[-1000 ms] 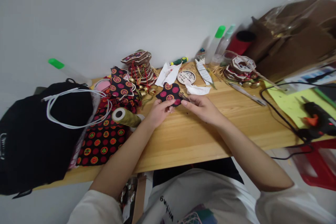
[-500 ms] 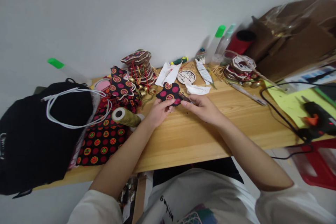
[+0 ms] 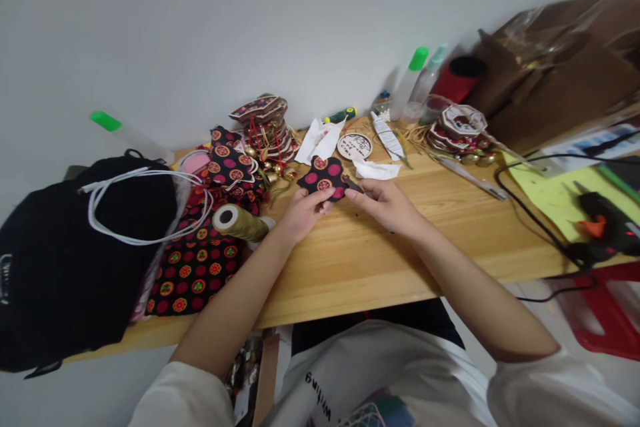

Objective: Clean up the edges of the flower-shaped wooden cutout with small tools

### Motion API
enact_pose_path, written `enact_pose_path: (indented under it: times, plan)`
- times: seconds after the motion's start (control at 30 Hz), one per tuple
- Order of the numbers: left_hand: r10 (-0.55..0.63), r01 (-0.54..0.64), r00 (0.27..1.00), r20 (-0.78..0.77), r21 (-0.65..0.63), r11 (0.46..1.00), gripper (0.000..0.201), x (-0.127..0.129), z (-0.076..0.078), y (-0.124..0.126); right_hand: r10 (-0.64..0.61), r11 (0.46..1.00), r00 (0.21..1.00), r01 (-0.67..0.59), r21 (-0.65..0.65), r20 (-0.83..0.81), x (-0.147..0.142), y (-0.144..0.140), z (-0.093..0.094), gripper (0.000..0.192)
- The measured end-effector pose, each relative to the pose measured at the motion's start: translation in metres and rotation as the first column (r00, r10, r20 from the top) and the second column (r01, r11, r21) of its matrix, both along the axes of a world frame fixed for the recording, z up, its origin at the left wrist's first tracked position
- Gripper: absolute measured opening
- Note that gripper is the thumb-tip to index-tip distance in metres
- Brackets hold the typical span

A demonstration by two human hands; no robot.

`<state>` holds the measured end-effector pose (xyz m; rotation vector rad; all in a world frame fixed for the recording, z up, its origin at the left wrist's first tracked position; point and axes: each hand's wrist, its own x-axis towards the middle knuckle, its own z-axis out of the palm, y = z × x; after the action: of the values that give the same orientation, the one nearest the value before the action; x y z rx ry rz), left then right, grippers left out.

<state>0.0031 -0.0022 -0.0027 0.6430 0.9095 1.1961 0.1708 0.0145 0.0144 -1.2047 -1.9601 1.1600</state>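
Observation:
Between thumb and fingers, my left hand [image 3: 306,213] grips a flower-shaped fabric piece [image 3: 315,177], black with magenta and orange circles. My right hand [image 3: 385,205] is closed on a small dark slim tool [image 3: 354,185], whose tip meets the right edge of the fabric; its exact kind is too small to tell. Just beyond lie white paper scraps [image 3: 376,169] and a round disc with black writing [image 3: 355,146]. Left of my left hand, a spool of olive thread [image 3: 240,223] rests on its side near matching patterned cloth [image 3: 195,273].
A black bag [image 3: 75,247] with a coiled white cable [image 3: 145,240] covers the table's left end. Stacked ornaments with bells [image 3: 265,133] stand near the wall. At right are a craft knife [image 3: 473,178], a glue gun [image 3: 600,213] with its cord, and a brown box [image 3: 565,80].
The dark tool has shifted slightly at the fabric's right edge, with my right hand making a small movement. My left hand and the fabric piece stay almost still.

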Motion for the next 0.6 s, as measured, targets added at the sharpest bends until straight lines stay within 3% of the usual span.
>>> enact_pose_path:
  times: [0.6]
  plan:
    - [-0.004, 0.004, 1.0, 0.021, -0.017, 1.0, 0.026, -0.0008, -0.0011, 0.0005, -0.041, 0.997, 0.999, 0.039, -0.068, -0.035, -0.0037, -0.0022, 0.0004, 0.047]
